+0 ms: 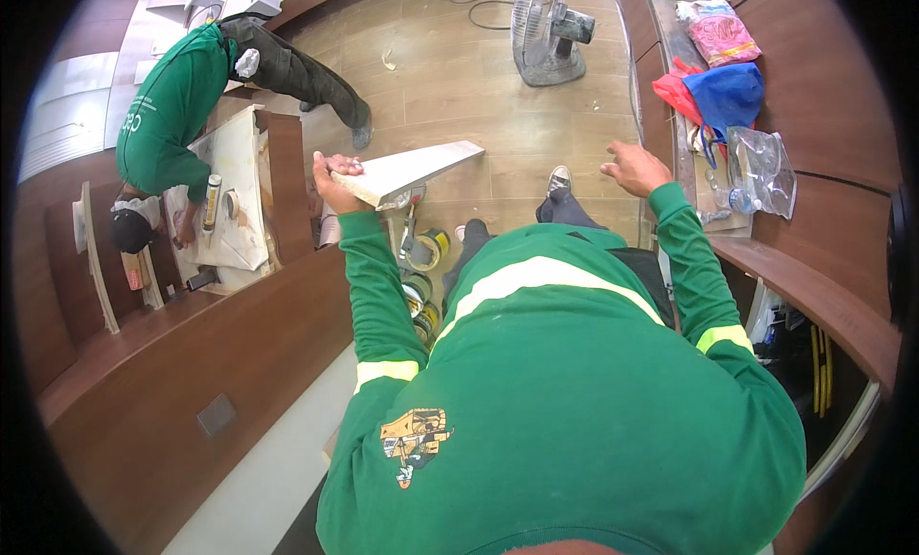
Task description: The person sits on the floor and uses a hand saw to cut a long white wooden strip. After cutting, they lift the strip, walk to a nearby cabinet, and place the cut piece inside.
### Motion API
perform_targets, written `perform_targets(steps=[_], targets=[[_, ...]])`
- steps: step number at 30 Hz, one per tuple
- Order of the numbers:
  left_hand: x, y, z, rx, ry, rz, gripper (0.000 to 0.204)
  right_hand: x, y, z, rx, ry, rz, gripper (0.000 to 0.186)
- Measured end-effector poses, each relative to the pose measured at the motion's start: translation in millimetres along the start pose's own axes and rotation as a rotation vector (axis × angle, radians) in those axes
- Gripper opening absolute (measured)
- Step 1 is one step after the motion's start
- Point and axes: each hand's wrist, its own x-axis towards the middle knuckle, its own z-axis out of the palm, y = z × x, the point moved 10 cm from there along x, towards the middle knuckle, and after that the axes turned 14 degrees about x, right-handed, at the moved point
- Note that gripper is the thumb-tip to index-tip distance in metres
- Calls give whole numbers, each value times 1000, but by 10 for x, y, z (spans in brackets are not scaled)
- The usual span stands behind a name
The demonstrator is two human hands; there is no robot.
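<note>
My left hand [339, 179] grips the near end of a long, pale tapered board [421, 165], its fingers curled over the edge as the board extends out to the right over the floor. My right hand [636, 167] is raised at my right side, fingers apart and slightly bent, holding nothing. Below the board, several round cans [429, 253] with yellow and black labels stand near my legs, with a tool on or beside them that I cannot make out clearly.
A co-worker [172, 105] in green bends over a pale worktop [251, 153] at left, beside a caulk tube [212, 203]. A fan [546, 38] with a cable stands ahead. At right, cloths [723, 96] and plastic bags [756, 163] lie on a ledge. Wooden counters [144, 383] flank me.
</note>
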Motion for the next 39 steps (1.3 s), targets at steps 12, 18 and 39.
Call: perform_targets(steps=[12,18,39], targets=[[-233,-53,9,-45,-135,-24,57,603,-200,283,-73,-260,-91,51],[-58,-1,-6,-58,-114,4,57,888,-359,225,-74,-269,-114,50],[2215,268,308,-49,-15,-58,52,435,2217,1782,496,-185,549,26]])
